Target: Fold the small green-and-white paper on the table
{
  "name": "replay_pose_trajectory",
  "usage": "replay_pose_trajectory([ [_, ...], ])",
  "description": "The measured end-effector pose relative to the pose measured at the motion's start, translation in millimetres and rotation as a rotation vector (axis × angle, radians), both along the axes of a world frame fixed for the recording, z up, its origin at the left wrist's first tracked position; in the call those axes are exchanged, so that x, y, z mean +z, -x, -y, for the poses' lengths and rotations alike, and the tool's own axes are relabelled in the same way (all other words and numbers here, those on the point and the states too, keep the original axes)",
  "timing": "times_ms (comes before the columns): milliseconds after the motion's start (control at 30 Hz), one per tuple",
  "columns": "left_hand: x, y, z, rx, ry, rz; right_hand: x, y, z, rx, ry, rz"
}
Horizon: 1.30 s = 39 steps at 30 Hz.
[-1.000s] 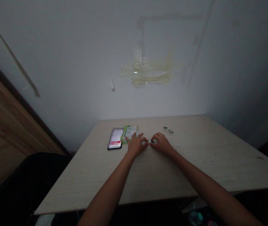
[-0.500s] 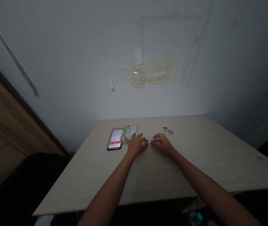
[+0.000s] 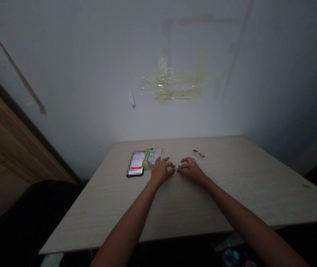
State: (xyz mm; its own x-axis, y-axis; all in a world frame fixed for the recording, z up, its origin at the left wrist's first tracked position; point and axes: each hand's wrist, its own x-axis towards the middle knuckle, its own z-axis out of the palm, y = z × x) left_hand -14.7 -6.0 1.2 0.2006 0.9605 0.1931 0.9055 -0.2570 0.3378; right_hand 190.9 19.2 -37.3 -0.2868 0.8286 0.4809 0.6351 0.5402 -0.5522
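Between my two hands, low over the table, is a small whitish piece [image 3: 177, 167], too small to make out its kind. My left hand [image 3: 161, 171] pinches its left side between thumb and forefinger, the other fingers spread towards a green and white box [image 3: 153, 154]. From the right, the thumb and forefinger of my right hand [image 3: 192, 170] close on the same piece. Part of the box's near edge is hidden behind my left fingers. A torn-looking small wrapper [image 3: 199, 153] lies beyond my right hand.
Left of the box, partly against it, lies a phone [image 3: 135, 171] with a lit, blurred screen. The pale wooden table [image 3: 114, 207] meets a wall [image 3: 91, 74] with yellowed tape [image 3: 172, 87] on it. A dark chair-like shape [image 3: 36, 207] stands at the left.
My right fingertips have shifted very slightly at the small white piece. My left hand, the box, the phone and the wrapper stay in place.
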Motion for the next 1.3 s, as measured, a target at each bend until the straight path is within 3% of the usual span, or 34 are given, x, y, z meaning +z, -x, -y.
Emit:
replay_pose_trajectory([
  [333,0.0,0.3,-3.6,-0.012,0.027,0.027,10.5,4.0,4.7,-0.052,0.060,0.004],
  [700,2.3,-0.2,-0.8,-0.018,0.006,0.018,4.5,4.6,-3.4,-0.082,0.045,0.001],
  [1300,3.8,-1.5,2.3,0.005,0.019,0.023,4.7,-3.0,-2.7,0.014,0.047,0.008],
])
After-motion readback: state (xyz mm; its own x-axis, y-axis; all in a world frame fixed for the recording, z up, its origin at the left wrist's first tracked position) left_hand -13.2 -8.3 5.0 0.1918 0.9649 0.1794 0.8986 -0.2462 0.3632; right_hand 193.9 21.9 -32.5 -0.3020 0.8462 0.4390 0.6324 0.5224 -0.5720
